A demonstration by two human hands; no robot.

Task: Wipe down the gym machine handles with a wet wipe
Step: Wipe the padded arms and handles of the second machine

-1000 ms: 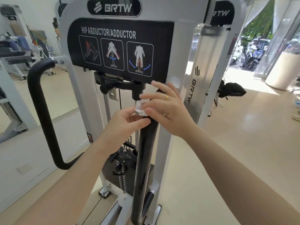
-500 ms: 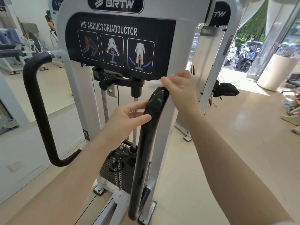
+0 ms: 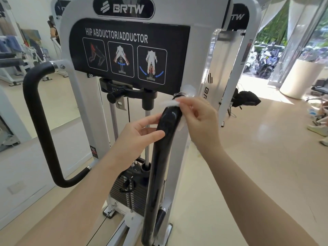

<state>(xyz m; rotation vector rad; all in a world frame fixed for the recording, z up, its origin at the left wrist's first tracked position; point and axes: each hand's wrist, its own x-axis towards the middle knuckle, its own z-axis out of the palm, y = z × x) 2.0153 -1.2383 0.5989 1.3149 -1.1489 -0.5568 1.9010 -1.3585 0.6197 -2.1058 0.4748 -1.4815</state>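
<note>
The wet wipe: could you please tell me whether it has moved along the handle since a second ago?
Yes. The wet wipe has gone up the right handle, from beside the left hand to the top bend.

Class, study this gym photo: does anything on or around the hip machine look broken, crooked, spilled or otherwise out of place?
Nothing stands out. The right hand pinches the wet wipe at the top of the right handle, the left hand touches that handle, and the left handle and weight stack look intact.

Open floor (image 3: 248,166) right of handle (image 3: 159,166)
</note>
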